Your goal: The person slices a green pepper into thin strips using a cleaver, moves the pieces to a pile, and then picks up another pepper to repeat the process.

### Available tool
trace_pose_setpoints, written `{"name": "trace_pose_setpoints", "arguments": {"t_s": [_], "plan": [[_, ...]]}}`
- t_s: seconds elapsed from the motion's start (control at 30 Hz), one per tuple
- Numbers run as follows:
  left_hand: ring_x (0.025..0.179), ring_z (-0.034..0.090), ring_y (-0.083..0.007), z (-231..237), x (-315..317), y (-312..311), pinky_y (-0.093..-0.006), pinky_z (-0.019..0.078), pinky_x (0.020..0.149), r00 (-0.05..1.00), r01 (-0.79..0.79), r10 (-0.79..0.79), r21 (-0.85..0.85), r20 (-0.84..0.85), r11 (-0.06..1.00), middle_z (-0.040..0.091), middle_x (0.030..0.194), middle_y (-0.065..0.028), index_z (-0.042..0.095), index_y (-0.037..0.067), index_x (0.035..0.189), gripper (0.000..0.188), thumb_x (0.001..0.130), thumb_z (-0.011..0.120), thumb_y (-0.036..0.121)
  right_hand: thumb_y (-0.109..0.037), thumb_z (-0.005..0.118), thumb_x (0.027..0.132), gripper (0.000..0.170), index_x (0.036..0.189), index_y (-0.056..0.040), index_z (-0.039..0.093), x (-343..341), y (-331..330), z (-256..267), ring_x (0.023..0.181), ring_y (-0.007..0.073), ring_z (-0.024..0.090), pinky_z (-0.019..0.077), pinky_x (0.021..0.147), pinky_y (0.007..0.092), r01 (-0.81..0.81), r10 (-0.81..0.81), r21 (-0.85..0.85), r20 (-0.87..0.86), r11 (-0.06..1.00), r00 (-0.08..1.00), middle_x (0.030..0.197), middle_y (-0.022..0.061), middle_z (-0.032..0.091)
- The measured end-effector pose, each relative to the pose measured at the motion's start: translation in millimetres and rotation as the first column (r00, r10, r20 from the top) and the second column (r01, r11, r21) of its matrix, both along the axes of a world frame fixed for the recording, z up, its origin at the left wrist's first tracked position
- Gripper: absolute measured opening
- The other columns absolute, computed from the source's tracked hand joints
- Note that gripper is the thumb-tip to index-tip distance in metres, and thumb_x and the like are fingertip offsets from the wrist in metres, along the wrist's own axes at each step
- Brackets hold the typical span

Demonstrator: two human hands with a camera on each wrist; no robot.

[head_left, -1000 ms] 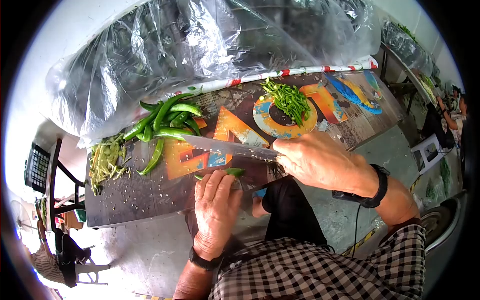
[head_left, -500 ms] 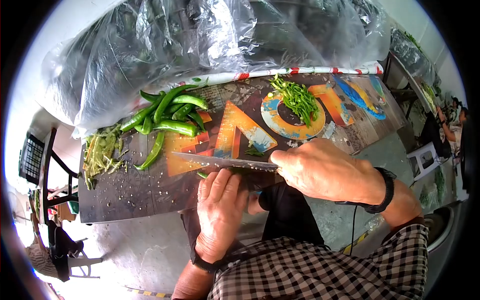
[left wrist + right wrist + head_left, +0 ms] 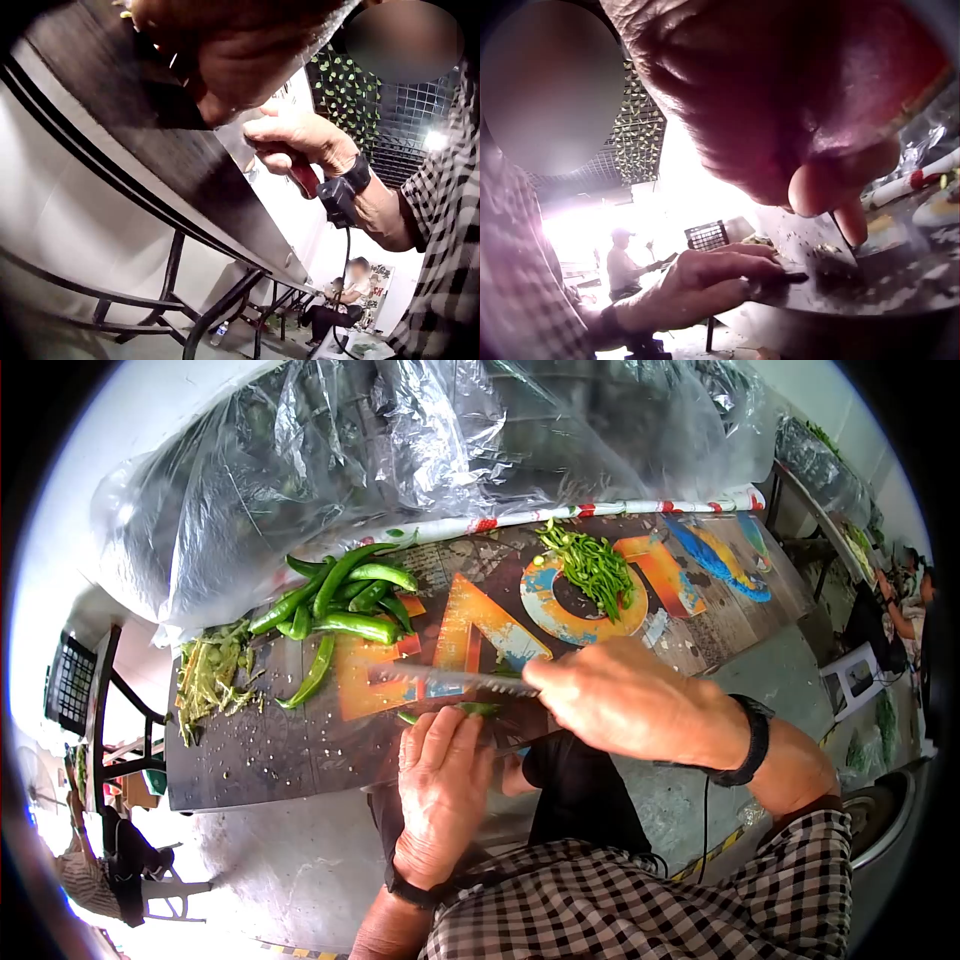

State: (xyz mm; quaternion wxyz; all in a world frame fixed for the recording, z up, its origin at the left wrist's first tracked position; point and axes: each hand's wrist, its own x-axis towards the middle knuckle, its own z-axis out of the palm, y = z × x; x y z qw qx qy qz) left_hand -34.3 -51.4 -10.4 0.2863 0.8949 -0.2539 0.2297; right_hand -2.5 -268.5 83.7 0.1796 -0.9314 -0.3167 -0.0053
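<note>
My right hand (image 3: 640, 700) grips a knife (image 3: 440, 676) by its reddish handle, seen in the left wrist view. The long blade points left, just beyond my left fingertips, with small bits stuck to it. My left hand (image 3: 440, 790) holds a green pepper (image 3: 480, 709) down near the table's front edge; its fingers cover most of it, and the ends show on both sides. In the right wrist view, the left hand (image 3: 705, 281) lies close beside the blade (image 3: 817, 244). Whole green peppers (image 3: 350, 600) are piled at the back left, with one pepper (image 3: 312, 675) lying apart.
Cut green strips (image 3: 590, 570) lie heaped on the printed table (image 3: 270, 760). Pale pepper scraps (image 3: 210, 675) sit at its left end, with seeds scattered nearby. Clear plastic sheeting (image 3: 330, 450) covers the back. A white stool (image 3: 855, 675) stands on the floor at right.
The knife has shifted in short strokes over the pepper, its handle end now a little left of before. My left hand stays on the pepper. The piles look unchanged.
</note>
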Motion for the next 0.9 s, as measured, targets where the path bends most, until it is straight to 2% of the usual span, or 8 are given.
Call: {"name": "trace_pose_setpoints", "arguments": {"t_s": [0.03,0.1,0.2,0.33,0.43,0.63,0.9], "plan": [[0.11,0.056,-0.0368,1,-1,-1,-0.0451,0.0469,0.096,1.0,-0.004,0.004,-0.017,-0.003,1.0,0.061,0.118,-0.0142,0.066,0.0,0.111,0.036,0.076,0.073,0.004,-0.005,0.062,0.085,0.006,0.086,-0.001,0.059,-1,-7,1,0.052,0.0339,0.063,0.0483,0.049,0.0453,0.048,-0.045,-0.064,0.05,0.997,0.998,0.058,0.0165,0.06],[0.109,0.056,-0.0361,3,-1,-2,-0.0445,0.0474,0.096,1.0,-0.005,0.004,-0.043,-0.01,0.999,0.061,0.116,-0.0133,0.067,0.001,0.111,0.037,0.075,0.074,0.003,-0.007,0.062,0.085,0.008,0.086,-0.001,0.058,-2,-19,-2,0.054,0.0351,0.063,0.0472,0.049,0.046,0.052,-0.05,-0.008,0.126,0.999,0.991,0.059,0.0168,0.06],[0.108,0.057,-0.0359,4,0,-3,-0.0437,0.048,0.095,1.0,-0.006,0.006,-0.052,-0.009,0.999,0.062,0.115,-0.0128,0.067,0.001,0.111,0.037,0.074,0.075,0.002,-0.009,0.062,0.086,0.009,0.084,-0.0014,0.057,-10,-17,-1,0.056,0.0367,0.063,0.0468,0.05,0.0467,0.039,-0.05,0.086,0.126,0.996,0.991,0.06,0.0173,0.06],[0.108,0.058,-0.0369,1,0,-1,-0.0439,0.0488,0.094,1.0,-0.014,0.014,-0.049,0.007,0.999,0.063,0.115,-0.0139,0.068,0.0,0.109,0.035,0.075,0.076,0.003,-0.01,0.06,0.087,0.011,0.08,-0.0013,0.057,-17,-10,7,0.057,0.0377,0.063,0.0471,0.052,0.0471,-0.008,0.005,0.048,0.064,0.999,0.998,0.062,0.0187,0.062],[0.108,0.058,-0.0375,2,-1,-1,-0.0443,0.0491,0.094,1.0,-0.018,0.019,-0.047,0.016,0.999,0.063,0.115,-0.0146,0.068,0.0,0.108,0.034,0.075,0.076,0.004,-0.01,0.06,0.087,0.012,0.08,-0.0009,0.057,-17,-7,9,0.058,0.0377,0.063,0.0471,0.052,0.0471,0.013,-0.013,0.022,-0.007,1.0,1.0,0.062,0.0188,0.061],[0.109,0.058,-0.0378,1,0,0,-0.0449,0.0489,0.094,1.0,-0.006,0.006,-0.065,-0.008,0.998,0.063,0.115,-0.0142,0.068,0.0,0.107,0.035,0.073,0.077,0.004,-0.009,0.061,0.086,0.011,0.081,0.0001,0.057,-14,-6,12,0.057,0.0384,0.063,0.0471,0.052,0.0473,-0.008,0.008,-0.004,-0.038,1.0,0.999,0.063,0.0203,0.061],[0.109,0.058,-0.0368,-2,2,1,-0.0447,0.0489,0.094,1.0,-0.012,0.011,-0.065,-0.005,0.998,0.064,0.117,-0.0137,0.069,0.001,0.107,0.036,0.073,0.077,0.004,-0.009,0.063,0.086,0.011,0.088,-0.0003,0.056,-17,-5,18,0.06,0.0373,0.065,0.0492,0.052,0.0456,-0.008,0.004,-0.069,-0.058,0.998,0.998,0.065,0.0179,0.064]]}}
